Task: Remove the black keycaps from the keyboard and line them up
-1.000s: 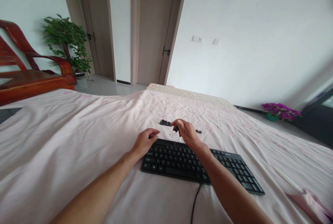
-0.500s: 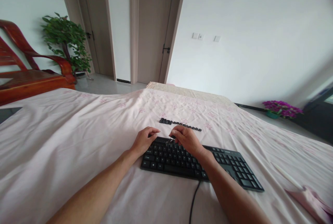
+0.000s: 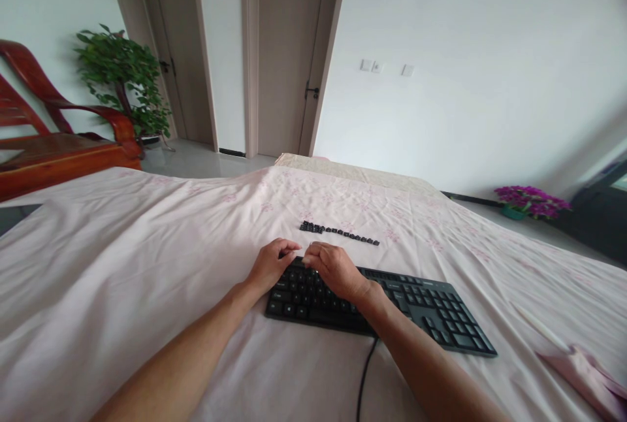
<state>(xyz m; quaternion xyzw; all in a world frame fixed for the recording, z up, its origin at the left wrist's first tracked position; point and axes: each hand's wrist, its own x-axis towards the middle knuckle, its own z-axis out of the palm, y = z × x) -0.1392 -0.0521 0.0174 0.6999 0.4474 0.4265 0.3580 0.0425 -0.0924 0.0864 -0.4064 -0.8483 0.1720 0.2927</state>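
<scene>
A black keyboard (image 3: 421,311) lies on the pale pink cloth, its cable running toward me. My left hand (image 3: 272,264) rests at the keyboard's upper left corner, thumb and fingers a little apart, with nothing seen in it. Over the upper left keys, my right hand (image 3: 336,270) is closed, fingertips pinched near the left hand's. The thin wire keycap puller seen in it earlier is now mostly hidden behind the fingers. Beyond the keyboard, loose black keycaps (image 3: 347,234) form a row, with a small cluster of them at its left end.
The floral cloth (image 3: 206,239) has folds on the left. At the right lies a pale stick (image 3: 541,327) beside a pink fabric piece (image 3: 580,373). Farther off are a wooden chair (image 3: 112,125), a leafy plant (image 3: 120,76) and purple flowers (image 3: 531,201).
My right hand has moved left and slightly down, nearer the left hand, and turned so the wire puller no longer shows clearly. My left hand has stayed in place.
</scene>
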